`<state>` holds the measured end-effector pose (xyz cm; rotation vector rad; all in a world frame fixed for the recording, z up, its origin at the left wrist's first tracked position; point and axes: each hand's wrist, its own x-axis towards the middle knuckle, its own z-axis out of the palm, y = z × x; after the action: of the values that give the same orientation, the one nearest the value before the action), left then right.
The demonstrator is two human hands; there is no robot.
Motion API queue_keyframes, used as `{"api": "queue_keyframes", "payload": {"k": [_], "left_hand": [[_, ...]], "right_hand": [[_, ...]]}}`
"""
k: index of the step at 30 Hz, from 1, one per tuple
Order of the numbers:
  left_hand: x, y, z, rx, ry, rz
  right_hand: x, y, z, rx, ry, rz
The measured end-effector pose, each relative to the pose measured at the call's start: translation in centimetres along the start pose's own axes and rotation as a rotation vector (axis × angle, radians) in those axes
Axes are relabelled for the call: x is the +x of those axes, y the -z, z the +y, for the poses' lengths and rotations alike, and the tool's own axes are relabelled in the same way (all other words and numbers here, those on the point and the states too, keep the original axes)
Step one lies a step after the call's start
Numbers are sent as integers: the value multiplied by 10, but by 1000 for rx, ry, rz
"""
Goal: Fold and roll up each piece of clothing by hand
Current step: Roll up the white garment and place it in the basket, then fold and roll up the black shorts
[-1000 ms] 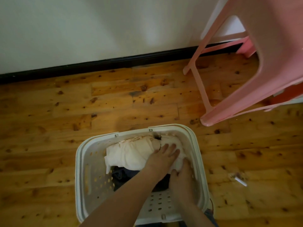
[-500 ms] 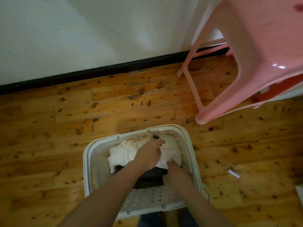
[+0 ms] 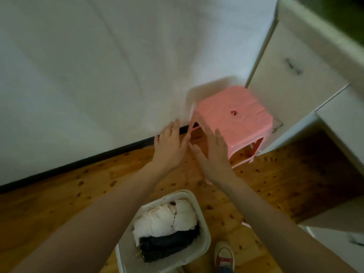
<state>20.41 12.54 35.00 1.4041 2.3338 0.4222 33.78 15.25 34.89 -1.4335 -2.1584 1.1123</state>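
Both hands, left (image 3: 169, 146) and right (image 3: 213, 154), are released, fingers straight, reaching toward the stool (image 3: 234, 119) at 1 o'clock; basket (image 3: 205, 231) holds rolled clothes (image 3: 165, 221) at 6.

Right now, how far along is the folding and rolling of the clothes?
Done, it seems: a white bundle and a dark bundle lie rolled side by side in the white basket. In hand: nothing; the left hand and right hand are both open and empty, raised near the pink stool. Left: no loose clothing is in view, so I cannot tell whether more remains.
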Motion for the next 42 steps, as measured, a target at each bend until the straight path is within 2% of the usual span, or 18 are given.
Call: {"api": "queue_keyframes", "payload": {"k": [2, 8, 13, 18, 26, 31, 42], "left_hand": [[-1, 45, 39, 9, -36, -11], [2, 191, 173, 45, -252, 151], [2, 251, 253, 18, -294, 189], [-8, 258, 346, 18, -429, 164], [0, 229, 454, 80, -600, 49], [20, 209, 485, 167, -585, 21], [66, 182, 480, 72, -456, -167]], "right_hand": [[-1, 49, -32, 4, -32, 30], [-21, 231, -118, 25, -6, 257], [-48, 333, -138, 58, 26, 396], [-70, 415, -112, 20, 0, 527], [-78, 492, -43, 21, -155, 581], [-71, 519, -4, 24, -235, 559], [-32, 519, 24, 66, -279, 406]]}}
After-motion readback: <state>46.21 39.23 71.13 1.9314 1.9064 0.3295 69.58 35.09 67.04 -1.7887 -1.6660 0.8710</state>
